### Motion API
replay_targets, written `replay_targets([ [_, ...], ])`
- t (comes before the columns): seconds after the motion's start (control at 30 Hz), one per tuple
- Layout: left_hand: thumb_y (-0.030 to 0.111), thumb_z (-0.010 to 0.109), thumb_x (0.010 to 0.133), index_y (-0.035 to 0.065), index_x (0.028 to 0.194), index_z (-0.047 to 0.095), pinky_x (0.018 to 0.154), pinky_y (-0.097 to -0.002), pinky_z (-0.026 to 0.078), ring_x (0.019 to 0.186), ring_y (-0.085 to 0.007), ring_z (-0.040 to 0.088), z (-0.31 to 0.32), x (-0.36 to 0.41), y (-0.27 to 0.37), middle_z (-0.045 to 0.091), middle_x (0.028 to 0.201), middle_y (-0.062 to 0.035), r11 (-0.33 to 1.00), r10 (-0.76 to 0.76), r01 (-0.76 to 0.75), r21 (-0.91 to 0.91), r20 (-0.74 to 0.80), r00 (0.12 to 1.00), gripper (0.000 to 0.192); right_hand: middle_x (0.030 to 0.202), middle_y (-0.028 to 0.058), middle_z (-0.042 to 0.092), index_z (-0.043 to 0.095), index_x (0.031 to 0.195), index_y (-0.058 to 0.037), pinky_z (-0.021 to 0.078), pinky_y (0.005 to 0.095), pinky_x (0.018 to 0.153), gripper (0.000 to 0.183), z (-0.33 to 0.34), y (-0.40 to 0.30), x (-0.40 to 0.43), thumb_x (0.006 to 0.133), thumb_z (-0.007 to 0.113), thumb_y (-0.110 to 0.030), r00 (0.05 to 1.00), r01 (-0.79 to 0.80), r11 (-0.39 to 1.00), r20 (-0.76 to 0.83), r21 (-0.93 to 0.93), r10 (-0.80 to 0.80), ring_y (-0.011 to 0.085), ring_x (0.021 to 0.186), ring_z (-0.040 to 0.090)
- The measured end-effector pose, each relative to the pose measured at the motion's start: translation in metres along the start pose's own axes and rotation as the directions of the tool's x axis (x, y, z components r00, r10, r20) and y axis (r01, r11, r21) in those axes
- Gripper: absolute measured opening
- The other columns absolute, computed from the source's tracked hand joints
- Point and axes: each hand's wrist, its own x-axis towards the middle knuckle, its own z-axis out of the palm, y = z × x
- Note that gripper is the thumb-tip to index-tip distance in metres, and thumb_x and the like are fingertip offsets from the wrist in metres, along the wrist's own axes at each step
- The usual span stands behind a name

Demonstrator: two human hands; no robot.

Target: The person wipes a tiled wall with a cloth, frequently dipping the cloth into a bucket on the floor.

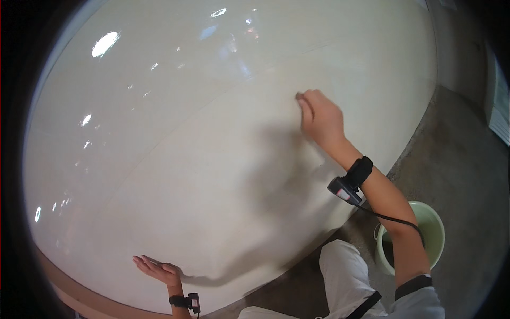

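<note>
A large glossy white panel (pixel 191 167) fills most of the head view, with faint long lines across it and bright reflections. Over its right half, my right hand (pixel 323 117) is curled, thumb and fingers pinching a small dark object (pixel 299 96). That object is too small to name, and most of it is hidden by the fingers. At the lower left, my left hand (pixel 157 272) holds nothing, its fingers stretched out by the panel; I cannot tell whether it touches the surface. Both wrists carry strapped black devices with cables.
A pale green bucket (pixel 437 239) with a wire handle stands on the grey concrete floor (pixel 450 159), partly behind my right forearm. My legs in white trousers (pixel 342 271) are close to the panel's lower edge. A brown strip (pixel 83 293) borders the panel at lower left.
</note>
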Motion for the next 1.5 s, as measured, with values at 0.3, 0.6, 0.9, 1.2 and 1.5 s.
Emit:
replay_targets([
  [0.3, 0.033, 0.028, 0.099, -0.0039, 0.143, 0.03, 0.112, -0.0567, 0.018, 0.138, -0.0435, 0.024, 0.003, -0.014, 0.002, 0.025, 0.149, -0.0273, 1.0, -0.029, 0.03, 0.009, -0.022, 0.999, 0.057, 0.08, 0.0115, 0.058, 0.062, 0.093, -0.0102, 0.0496, 0.0401, 0.061, 0.01, 0.0, -0.01, -0.002, 0.088, 0.053, -0.011, 0.998, -0.056, 0.998, -0.007, -0.032, 0.055, 0.0324, 0.072, 0.06],
  [0.6, 0.032, 0.027, 0.099, -0.0041, 0.14, 0.034, 0.111, -0.0568, 0.021, 0.136, -0.0435, 0.03, 0.005, -0.013, -0.004, 0.03, 0.146, -0.0282, 1.0, 0.006, -0.006, -0.003, -0.047, 0.999, 0.055, 0.079, 0.0095, 0.059, 0.064, 0.095, -0.012, 0.049, 0.0396, 0.059, 0.012, 0.017, -0.021, -0.016, 0.087, 0.054, -0.012, 1.0, 0.009, 1.0, 0.005, 0.03, -0.009, 0.0304, 0.069, 0.06],
  [0.9, 0.026, 0.03, 0.096, -0.0032, 0.14, 0.036, 0.11, -0.0573, 0.023, 0.134, -0.0444, 0.032, -0.003, -0.023, -0.016, 0.033, 0.145, -0.0278, 0.999, -0.03, 0.032, 0.029, -0.042, 0.999, 0.053, 0.075, 0.0126, 0.061, 0.065, 0.09, -0.0084, 0.0483, 0.0353, 0.056, 0.013, 0.029, -0.065, -0.042, 0.084, 0.054, -0.007, 0.939, 0.307, 0.947, 0.132, 0.089, -0.317, 0.0288, 0.06, 0.06],
  [1.2, 0.021, 0.033, 0.092, -0.0017, 0.138, 0.04, 0.11, -0.0587, 0.022, 0.134, -0.0439, 0.034, -0.008, -0.025, -0.019, 0.035, 0.144, -0.0272, 0.999, -0.05, 0.051, 0.015, -0.063, 0.997, 0.052, 0.084, 0.0113, 0.063, 0.064, 0.096, -0.0094, 0.0504, 0.0362, 0.062, 0.013, 0.021, -0.055, -0.046, 0.091, 0.054, -0.016, 0.994, 0.03, 0.999, 0.111, -0.034, -0.026, 0.0308, 0.071, 0.063],
  [1.5, 0.025, 0.033, 0.094, 0.0, 0.141, 0.037, 0.111, -0.0564, 0.021, 0.136, -0.043, 0.03, 0.0, -0.023, -0.006, 0.032, 0.147, -0.0258, 0.998, -0.064, 0.063, -0.011, -0.055, 0.996, 0.053, 0.077, 0.0137, 0.063, 0.063, 0.091, -0.0081, 0.0492, 0.0388, 0.059, 0.014, 0.024, -0.05, -0.058, 0.092, 0.053, -0.018, 1.0, -0.011, 0.999, 0.005, -0.047, 0.012, 0.0339, 0.068, 0.063],
])
